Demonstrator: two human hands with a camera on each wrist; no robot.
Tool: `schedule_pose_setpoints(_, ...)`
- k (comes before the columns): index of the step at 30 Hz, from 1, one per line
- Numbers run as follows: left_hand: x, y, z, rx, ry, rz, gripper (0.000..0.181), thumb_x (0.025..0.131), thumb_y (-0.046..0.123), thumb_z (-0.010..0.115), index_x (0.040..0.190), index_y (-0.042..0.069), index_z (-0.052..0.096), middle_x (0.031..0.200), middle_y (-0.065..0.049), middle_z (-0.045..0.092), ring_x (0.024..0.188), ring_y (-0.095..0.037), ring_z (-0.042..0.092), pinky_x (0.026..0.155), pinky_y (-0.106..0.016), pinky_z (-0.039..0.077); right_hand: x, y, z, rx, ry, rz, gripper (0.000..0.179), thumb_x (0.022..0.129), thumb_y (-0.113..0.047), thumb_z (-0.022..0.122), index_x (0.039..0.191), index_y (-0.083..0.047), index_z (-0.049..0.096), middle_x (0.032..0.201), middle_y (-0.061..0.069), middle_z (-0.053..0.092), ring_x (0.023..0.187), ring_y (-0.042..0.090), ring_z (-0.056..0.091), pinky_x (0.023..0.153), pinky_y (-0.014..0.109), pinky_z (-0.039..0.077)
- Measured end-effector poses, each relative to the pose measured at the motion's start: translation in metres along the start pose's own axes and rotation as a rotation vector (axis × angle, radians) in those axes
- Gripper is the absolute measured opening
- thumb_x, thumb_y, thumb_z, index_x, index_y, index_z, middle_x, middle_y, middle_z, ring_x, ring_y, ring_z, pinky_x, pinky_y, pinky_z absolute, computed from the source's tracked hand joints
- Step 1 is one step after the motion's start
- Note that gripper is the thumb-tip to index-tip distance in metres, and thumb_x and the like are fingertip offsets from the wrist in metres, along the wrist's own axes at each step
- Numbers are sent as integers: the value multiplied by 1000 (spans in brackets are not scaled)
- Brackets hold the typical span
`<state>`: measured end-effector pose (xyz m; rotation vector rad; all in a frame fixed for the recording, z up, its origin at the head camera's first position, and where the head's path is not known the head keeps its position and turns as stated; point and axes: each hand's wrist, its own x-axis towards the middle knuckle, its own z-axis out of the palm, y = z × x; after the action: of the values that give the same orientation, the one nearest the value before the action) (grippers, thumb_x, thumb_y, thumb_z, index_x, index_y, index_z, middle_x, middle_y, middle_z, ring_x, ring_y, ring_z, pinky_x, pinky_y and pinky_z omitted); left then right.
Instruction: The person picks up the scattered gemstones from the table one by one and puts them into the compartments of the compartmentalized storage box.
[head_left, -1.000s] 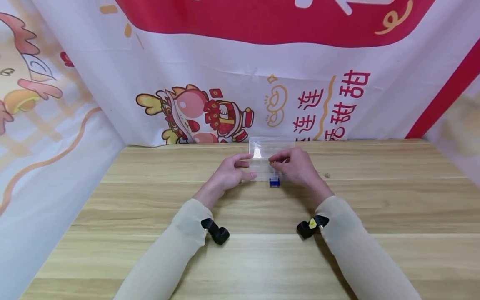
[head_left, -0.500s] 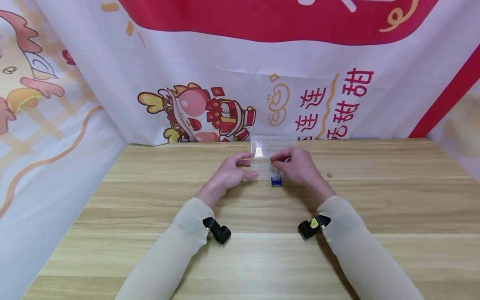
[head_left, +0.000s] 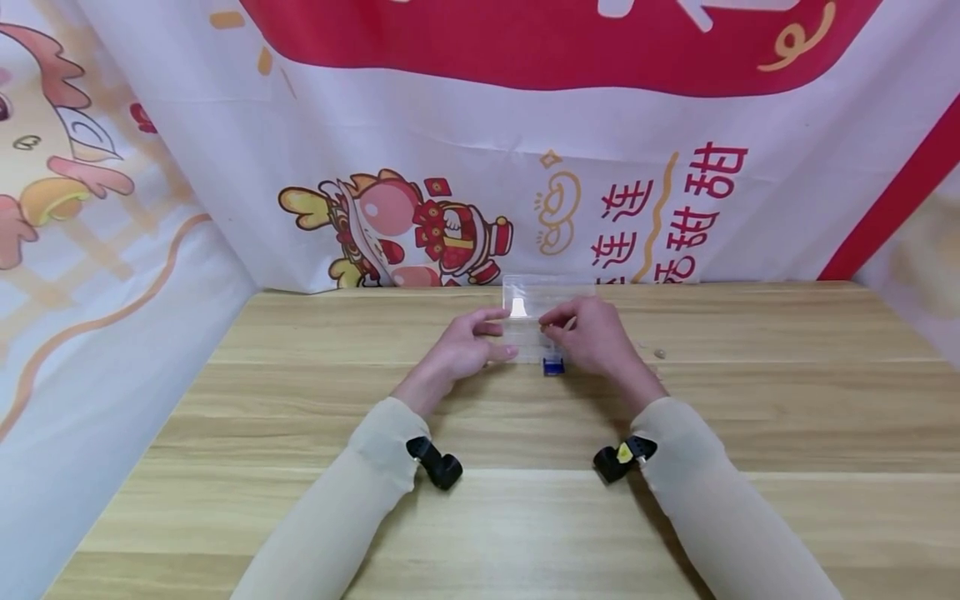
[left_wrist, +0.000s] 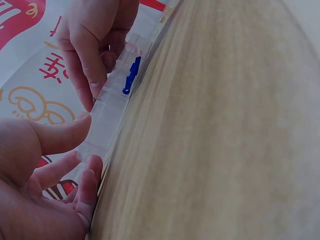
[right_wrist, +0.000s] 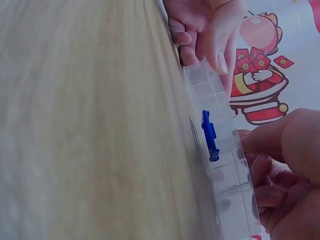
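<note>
A clear plastic compartment box [head_left: 528, 337] lies at the back of the table, its front carrying a blue latch [right_wrist: 209, 136]. A clear flat panel [head_left: 517, 287] with a bright reflection extends behind it, toward the backdrop. My left hand [head_left: 461, 344] holds the box's left end, thumb at the front edge and fingers round the side. Over the middle of the box, my right hand [head_left: 597, 333] pinches a tiny brownish thing between thumb and index finger. Its kind cannot be made out, as the fingertips mostly hide it.
On the wooden table [head_left: 495, 517], a small greyish pebble-like piece [head_left: 660, 353] lies right of my right hand. The printed cloth backdrop [head_left: 450, 125] rises directly behind the box. Another cloth wall [head_left: 97, 333] stands at the left.
The head view has shifted slightly. Both hands stay at the box, and my right fingertips keep their pinch over its middle.
</note>
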<state>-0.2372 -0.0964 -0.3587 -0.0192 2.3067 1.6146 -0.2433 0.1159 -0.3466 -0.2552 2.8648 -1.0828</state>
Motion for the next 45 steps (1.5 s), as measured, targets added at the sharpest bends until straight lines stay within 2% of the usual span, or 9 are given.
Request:
schedule_pose_setpoints(8, -1, 1, -1, 2, -2, 5, 64, 94, 14, 81, 152, 27, 58, 148, -8, 59, 136, -30, 55, 119, -47, 45, 0, -1, 2, -33, 24, -57, 19, 102, -16, 70, 118, -13, 80, 116, 7, 73, 98, 24, 66, 81, 36, 56)
schedule_pose_setpoints(13, 0, 2, -1, 6, 1, -6, 64, 94, 14, 81, 152, 28, 57, 148, -7, 59, 135, -29, 56, 116, -46, 47, 2, -1, 4, -33, 28, -60, 19, 102, -16, 71, 118, -13, 81, 116, 7, 73, 97, 24, 66, 80, 35, 56)
schedule_pose_setpoints(30, 1, 3, -4, 2, 1, 3, 65, 93, 14, 81, 152, 28, 57, 147, -7, 60, 138, -29, 53, 121, -48, 43, 2, -6, 4, -69, 31, -89, 18, 102, -16, 70, 116, -11, 81, 112, 8, 71, 97, 25, 63, 82, 37, 54)
schedule_pose_setpoints(39, 0, 2, -3, -5, -3, -3, 65, 93, 13, 81, 151, 28, 58, 148, -7, 60, 137, -29, 54, 120, -47, 44, 1, -6, 5, -72, 13, -57, 17, 102, -16, 70, 115, -12, 81, 113, 8, 69, 98, 25, 62, 83, 37, 53)
schedule_pose_setpoints(45, 0, -1, -1, 4, -3, 0, 64, 94, 15, 81, 152, 28, 57, 148, -7, 60, 138, -29, 54, 123, -50, 40, -1, -4, 6, -75, 9, -56, 17, 102, -16, 70, 114, -12, 81, 113, 9, 70, 99, 26, 62, 84, 37, 53)
